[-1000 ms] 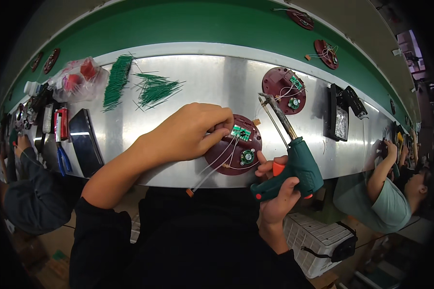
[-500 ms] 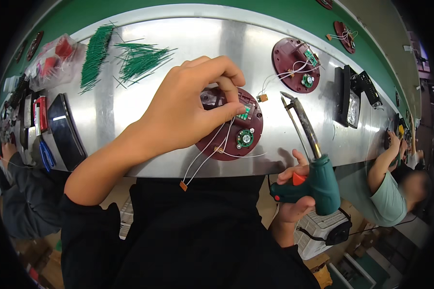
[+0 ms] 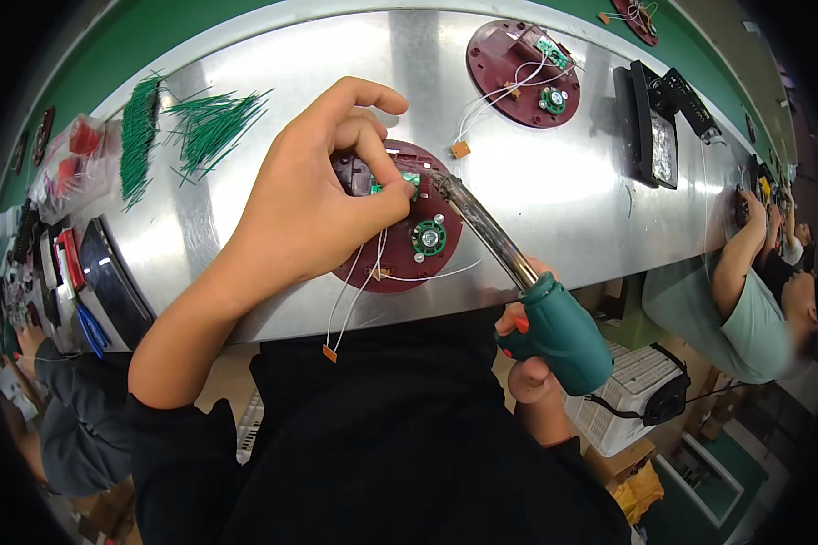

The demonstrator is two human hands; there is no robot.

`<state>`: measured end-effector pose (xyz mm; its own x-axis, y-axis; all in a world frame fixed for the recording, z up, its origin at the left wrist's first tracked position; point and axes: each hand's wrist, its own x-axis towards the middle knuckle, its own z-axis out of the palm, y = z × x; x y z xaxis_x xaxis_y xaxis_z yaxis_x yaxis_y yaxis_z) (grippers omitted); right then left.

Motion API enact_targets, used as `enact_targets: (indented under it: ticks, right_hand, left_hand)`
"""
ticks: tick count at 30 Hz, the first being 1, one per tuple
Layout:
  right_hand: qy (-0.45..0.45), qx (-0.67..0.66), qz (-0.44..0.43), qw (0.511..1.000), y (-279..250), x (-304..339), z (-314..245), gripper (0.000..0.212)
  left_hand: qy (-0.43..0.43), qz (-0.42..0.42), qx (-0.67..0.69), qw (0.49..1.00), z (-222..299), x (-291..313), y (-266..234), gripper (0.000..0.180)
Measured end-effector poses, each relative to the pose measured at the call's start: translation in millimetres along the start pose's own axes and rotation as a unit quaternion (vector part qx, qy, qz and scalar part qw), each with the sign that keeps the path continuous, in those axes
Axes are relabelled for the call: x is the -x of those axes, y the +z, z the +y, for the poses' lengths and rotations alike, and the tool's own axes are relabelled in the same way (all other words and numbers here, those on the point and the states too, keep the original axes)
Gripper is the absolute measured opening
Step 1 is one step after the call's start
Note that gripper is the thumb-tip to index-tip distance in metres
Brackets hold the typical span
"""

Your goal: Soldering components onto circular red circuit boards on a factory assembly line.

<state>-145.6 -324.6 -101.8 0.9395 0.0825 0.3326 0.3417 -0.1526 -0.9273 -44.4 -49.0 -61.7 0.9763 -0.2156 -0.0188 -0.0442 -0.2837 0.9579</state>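
A maroon round housing lies on the metal bench in front of me, with a small green circuit board, a round speaker and thin white wires on it. The wires run down to a small orange-brown board near the bench's front edge. My left hand arches over the housing, thumb and index finger pinched at the circuit board; what they hold is hidden. My right hand grips a green soldering gun with a red trigger. Its tip meets or hovers just over the circuit board's right side.
A second maroon housing with wires lies farther back right, beside a black device. At the left are green wire bundles, a plastic bag, a dark tablet-like slab and blue-handled pliers. A person works at the right.
My right hand has brought the soldering gun left, its tip now at the circuit board. My left hand keeps its pinch there. The whole view has shifted somewhat.
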Motion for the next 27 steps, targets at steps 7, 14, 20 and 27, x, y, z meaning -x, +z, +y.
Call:
enact_targets:
  ticks: [7,14,20,27]
  right_hand:
    - [0.003,0.013,0.004,1.0,4.1,-4.2,-6.5,0.064]
    - [0.008,0.053,-0.012,0.998,5.0,-10.0,-9.7,0.07]
    - [0.003,0.067,-0.003,0.998,10.0,-12.2,-11.9,0.072]
    - [-0.006,0.085,-0.008,0.996,10.8,-12.7,-12.3,0.07]
  left_hand:
    - [-0.007,0.007,0.007,1.0,-1.2,-0.4,3.0,0.059]
    - [-0.016,0.017,0.009,1.0,-1.8,-1.1,3.2,0.06]
    - [-0.002,0.024,0.022,0.999,-3.8,-0.5,2.9,0.059]
    - [0.014,0.05,-0.01,0.999,-8.0,-0.9,5.9,0.055]
